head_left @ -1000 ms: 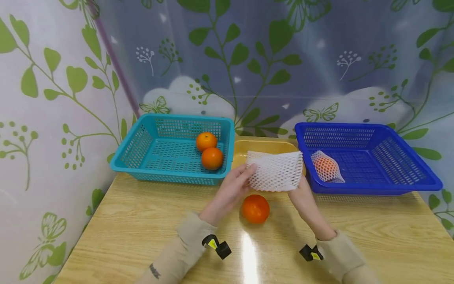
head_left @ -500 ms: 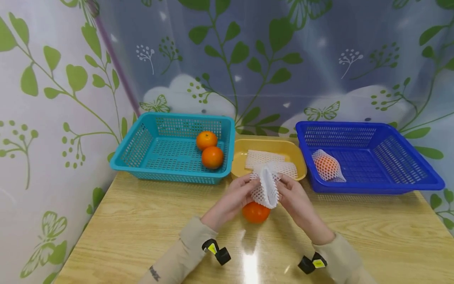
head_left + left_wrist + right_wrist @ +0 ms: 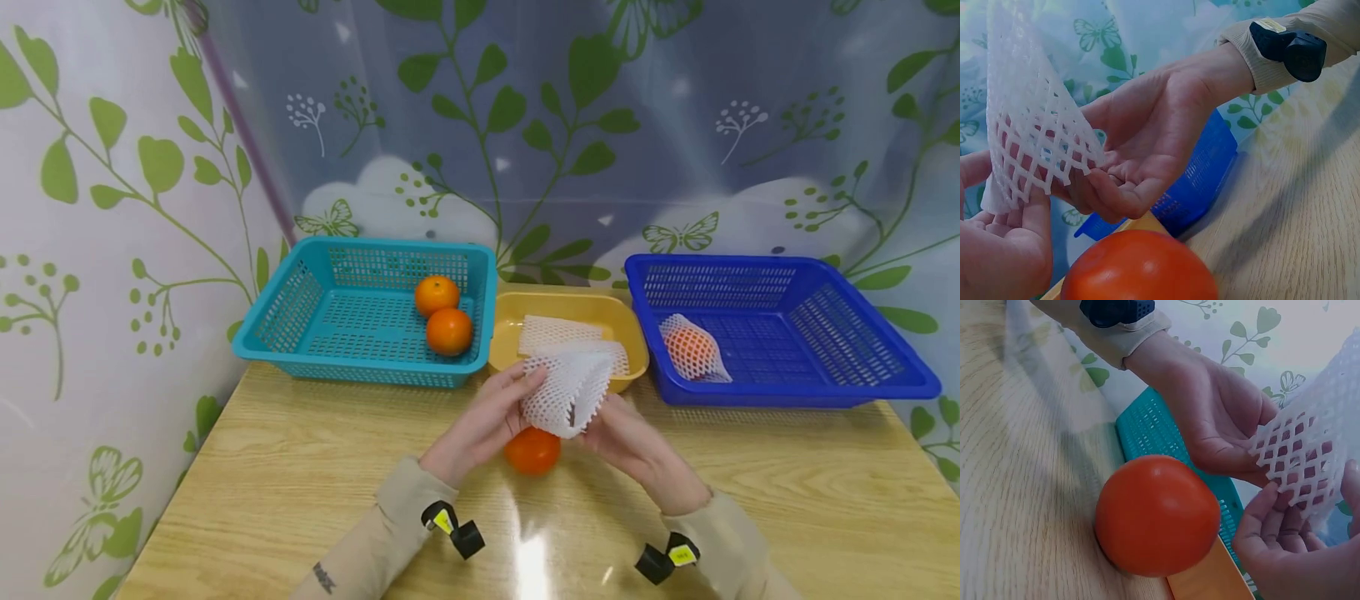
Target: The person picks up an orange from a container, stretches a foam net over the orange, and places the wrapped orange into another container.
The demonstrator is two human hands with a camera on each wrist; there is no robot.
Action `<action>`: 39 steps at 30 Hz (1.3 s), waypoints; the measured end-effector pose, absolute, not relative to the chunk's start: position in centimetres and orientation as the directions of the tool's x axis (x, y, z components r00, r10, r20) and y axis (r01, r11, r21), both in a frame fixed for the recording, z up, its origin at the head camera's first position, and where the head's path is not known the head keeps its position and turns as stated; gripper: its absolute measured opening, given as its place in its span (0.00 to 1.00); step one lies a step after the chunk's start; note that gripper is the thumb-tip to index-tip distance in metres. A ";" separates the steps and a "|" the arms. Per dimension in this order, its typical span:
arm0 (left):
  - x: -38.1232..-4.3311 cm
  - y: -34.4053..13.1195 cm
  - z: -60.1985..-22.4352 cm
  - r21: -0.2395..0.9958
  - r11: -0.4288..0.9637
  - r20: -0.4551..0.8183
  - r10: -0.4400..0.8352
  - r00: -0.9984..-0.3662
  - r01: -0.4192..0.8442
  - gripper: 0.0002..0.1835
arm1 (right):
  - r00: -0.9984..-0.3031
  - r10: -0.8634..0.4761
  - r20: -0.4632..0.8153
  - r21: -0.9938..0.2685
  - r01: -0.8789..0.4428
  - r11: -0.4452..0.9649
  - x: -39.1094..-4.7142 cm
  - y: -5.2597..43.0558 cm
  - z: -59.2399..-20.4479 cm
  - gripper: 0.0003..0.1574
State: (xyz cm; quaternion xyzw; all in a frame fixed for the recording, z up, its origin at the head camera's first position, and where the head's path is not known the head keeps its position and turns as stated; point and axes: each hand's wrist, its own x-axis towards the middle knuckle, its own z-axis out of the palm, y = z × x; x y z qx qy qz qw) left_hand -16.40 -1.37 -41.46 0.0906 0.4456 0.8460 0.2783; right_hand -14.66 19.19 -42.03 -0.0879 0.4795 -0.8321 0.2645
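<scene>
1. Nearest are two beige sleeves [image 3: 405,504], each with a black device [image 3: 468,540] bearing a yellow label strapped at the cuff, reaching over the wood-grain worktop [image 3: 300,483].
2. A smooth orange-red fruit [image 3: 533,454] sits on the worktop between the wrists, near the front of the yellow tray.
3. The right hand [image 3: 628,446] pinches the rim of a white foam net [image 3: 558,396]; its grip is grasping the right side, thumb and fingertips at the mesh edge.
4. The left hand [image 3: 486,423] has its grip on the same net from the left, thumb over the mesh.
5. The net is held up, its mouth spread and facing down toward the person; overhead it covers the fruit's far edge, yet the wrist views show the two apart.
6. Beyond the hands, the yellow tray [image 3: 505,317] holds flat white nets [image 3: 558,332], one overlapping another.
7. Left of the tray, a teal basket [image 3: 352,371] contains two oranges [image 3: 449,332] touching at its right end.
8. On the right, a blue basket [image 3: 795,392] holds a net-wrapped fruit [image 3: 691,352] by its left wall.
9. Farthest back hangs a leaf-and-butterfly patterned backdrop [image 3: 300,75].
</scene>
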 end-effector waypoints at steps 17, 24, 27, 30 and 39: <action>-15.4 -4.1 -43.1 0.808 -0.419 -0.212 0.448 -0.869 -0.413 0.24 | -0.907 -0.373 -0.195 -0.844 0.349 -0.407 -13.8 18.4 -43.0 0.14; -15.4 -4.7 -44.3 0.804 -0.399 -0.283 0.397 -0.873 -0.442 0.21 | -0.888 -0.349 -0.299 -0.849 0.414 -0.328 -13.9 18.0 -44.0 0.12; -15.4 -4.8 -44.8 0.801 -0.393 -0.307 0.376 -0.874 -0.451 0.20 | -0.884 -0.345 -0.315 -0.848 0.425 -0.317 -14.1 17.9 -44.4 0.10; -15.3 -4.8 -45.3 0.802 -0.375 -0.341 0.351 -0.872 -0.465 0.22 | -0.882 -0.334 -0.333 -0.848 0.435 -0.303 -14.3 17.9 -44.8 0.09; -15.6 -4.2 -46.5 0.795 -0.345 -0.434 0.252 -0.865 -0.499 0.25 | -0.882 -0.272 -0.384 -0.867 0.446 -0.221 -14.6 18.1 -46.2 0.10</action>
